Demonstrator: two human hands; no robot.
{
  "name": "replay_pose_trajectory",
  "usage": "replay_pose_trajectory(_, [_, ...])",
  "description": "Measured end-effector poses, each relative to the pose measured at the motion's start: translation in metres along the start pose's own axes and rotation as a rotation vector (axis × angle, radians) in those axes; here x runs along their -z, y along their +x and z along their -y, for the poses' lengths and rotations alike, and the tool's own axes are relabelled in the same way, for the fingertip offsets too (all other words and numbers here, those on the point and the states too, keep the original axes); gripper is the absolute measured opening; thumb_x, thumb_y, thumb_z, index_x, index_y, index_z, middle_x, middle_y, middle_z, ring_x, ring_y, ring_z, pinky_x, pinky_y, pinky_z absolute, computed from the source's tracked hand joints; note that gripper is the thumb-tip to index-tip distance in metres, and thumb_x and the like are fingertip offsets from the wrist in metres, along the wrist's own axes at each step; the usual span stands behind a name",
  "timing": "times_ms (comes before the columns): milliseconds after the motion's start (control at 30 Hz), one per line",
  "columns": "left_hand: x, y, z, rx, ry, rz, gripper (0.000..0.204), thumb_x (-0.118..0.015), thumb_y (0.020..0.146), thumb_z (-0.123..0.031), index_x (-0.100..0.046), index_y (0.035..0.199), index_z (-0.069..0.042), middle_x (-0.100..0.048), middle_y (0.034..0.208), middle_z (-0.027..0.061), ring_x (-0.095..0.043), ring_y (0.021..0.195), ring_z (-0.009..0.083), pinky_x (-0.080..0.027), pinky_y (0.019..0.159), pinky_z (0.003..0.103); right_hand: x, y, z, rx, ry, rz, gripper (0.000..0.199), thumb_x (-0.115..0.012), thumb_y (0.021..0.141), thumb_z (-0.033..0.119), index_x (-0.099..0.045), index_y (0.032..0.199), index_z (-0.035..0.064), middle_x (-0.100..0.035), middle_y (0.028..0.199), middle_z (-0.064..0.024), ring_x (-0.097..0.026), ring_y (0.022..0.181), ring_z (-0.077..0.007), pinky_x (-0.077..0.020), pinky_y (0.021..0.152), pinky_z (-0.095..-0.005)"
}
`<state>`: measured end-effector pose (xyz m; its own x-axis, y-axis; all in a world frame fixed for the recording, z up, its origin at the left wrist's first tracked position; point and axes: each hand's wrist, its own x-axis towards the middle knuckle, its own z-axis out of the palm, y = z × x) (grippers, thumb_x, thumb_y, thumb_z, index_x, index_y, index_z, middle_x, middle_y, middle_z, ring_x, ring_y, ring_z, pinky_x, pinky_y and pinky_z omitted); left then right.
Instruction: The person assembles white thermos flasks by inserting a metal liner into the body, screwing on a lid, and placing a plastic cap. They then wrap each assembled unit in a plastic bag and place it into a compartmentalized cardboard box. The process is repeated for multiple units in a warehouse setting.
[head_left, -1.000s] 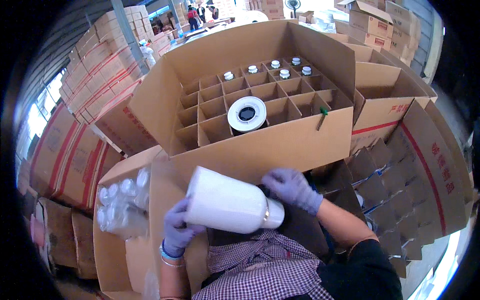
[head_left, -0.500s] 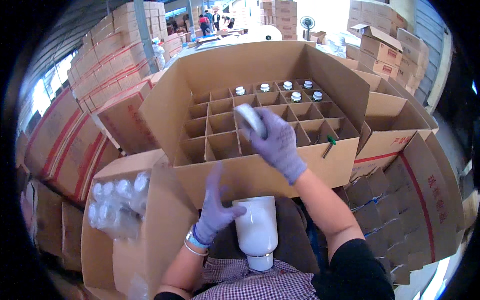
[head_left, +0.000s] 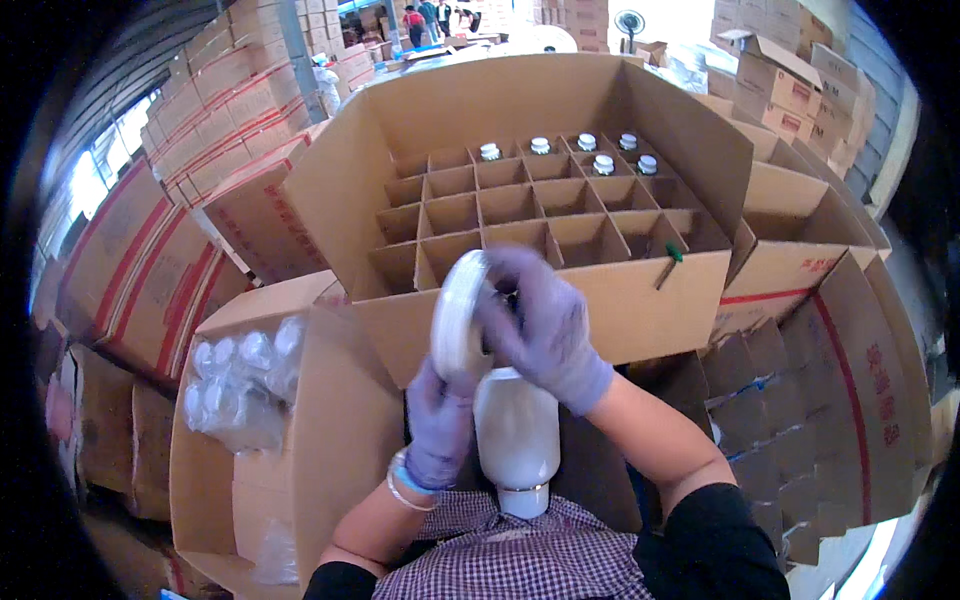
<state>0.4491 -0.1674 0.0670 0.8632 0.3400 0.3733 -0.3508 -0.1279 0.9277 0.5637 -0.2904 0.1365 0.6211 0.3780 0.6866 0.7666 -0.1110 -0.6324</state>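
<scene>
1. Head view, looking straight down: both hands are in purple gloves and sit right together just in front of the big open carton (head_left: 640,330).
2. The left hand (head_left: 440,425) is wrapped around the upper end of a white bottle (head_left: 517,440), fingers closed on it. The bottle points back toward the person's body, with its neck lowest in the picture, just over the checked shirt.
3. The right hand (head_left: 545,325) is curled over a round white disc (head_left: 458,315), looks like a lid or pad, holding it at its edge. The disc stands on edge, tilted, right above the bottle's far end. Can't really tell if it's touching the bottle or not.
4. The carton has a cardboard divider grid (head_left: 530,215) inside. Most cells are empty; the far rows hold a handful of capped bottles (head_left: 598,160), white tops showing.
5. A small green-tipped marker-type thing (head_left: 668,263) sits on the carton's near-right edge.
6. On the person's left there's another open box with a plastic-wrapped bundle of clear bottles (head_left: 240,385) in it.
7. Stacks of cartons (head_left: 215,110) run along the left side, and more flat dividers lie off to the right.
</scene>
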Motion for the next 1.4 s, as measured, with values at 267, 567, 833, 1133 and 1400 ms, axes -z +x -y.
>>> replay_pose_trajectory(267, [-0.015, 0.003, 0.030, 0.076, -0.275, -0.122, 0.065, -0.048, 0.103, -0.052, -0.050, 0.135, 0.004, -0.059, 0.134, 0.0144, -0.064, 0.114, 0.0256, -0.052, 0.095, 0.037, 0.003, -0.015, -0.036, 0.108, 0.174, 0.075, 0.053, -0.075, 0.081, 0.020, -0.055, 0.128, 0.0046, -0.064, 0.109, -0.0178, -0.065, 0.097, -0.0343, -0.0527, 0.082, -0.0415])
replay_pose_trajectory(567, [0.019, 0.030, 0.044, -0.074, 0.150, 0.088, 0.076, -0.060, 0.095, -0.056, -0.051, 0.140, 0.005, -0.064, 0.128, 0.0166, -0.060, 0.118, 0.0227, -0.045, 0.102, 0.036, 0.025, -0.015, -0.102, -0.688, 0.314, 0.359, 0.048, -0.069, 0.089, 0.033, -0.058, 0.125, 0.0030, -0.069, 0.091, -0.0120, -0.070, 0.085, -0.0272, -0.0555, 0.076, -0.0376])
replay_pose_trajectory(833, [0.055, 0.061, 0.104, 0.134, 0.150, 0.763, 0.062, -0.065, 0.092, -0.048, -0.061, 0.132, -0.001, -0.065, 0.128, 0.0138, -0.060, 0.120, 0.0253, -0.045, 0.104, 0.037, 0.000, -0.093, -0.155, -0.271, 0.551, 0.493, 0.036, -0.061, 0.097, 0.032, -0.069, 0.117, 0.0043, -0.069, 0.113, -0.0112, -0.061, 0.116, -0.0233, -0.0429, 0.106, -0.0365])
replay_pose_trajectory(1133, [0.048, 0.028, 0.123, -0.024, -0.007, 0.585, 0.071, -0.040, 0.099, -0.064, -0.070, 0.112, -0.001, -0.068, 0.116, 0.0148, -0.060, 0.116, 0.0304, -0.041, 0.106, 0.045, -0.006, -0.117, -0.131, -0.295, 0.621, 0.417, 0.029, -0.058, 0.099, 0.027, -0.072, 0.107, 0.0021, -0.070, 0.108, -0.0088, -0.063, 0.108, -0.0217, -0.0465, 0.099, -0.0357])
replay_pose_trajectory(1400, [-0.001, -0.015, 0.015, -0.231, 0.654, 0.427, 0.072, -0.035, 0.096, -0.065, -0.068, 0.117, -0.005, -0.068, 0.111, 0.0166, -0.062, 0.106, 0.0340, -0.045, 0.095, 0.045, -0.041, -0.148, -0.134, -0.581, 1.026, 0.287, 0.042, -0.041, 0.104, 0.030, -0.071, 0.100, 0.0016, -0.071, 0.114, -0.0148, -0.062, 0.116, -0.0280, -0.0423, 0.108, -0.0381])
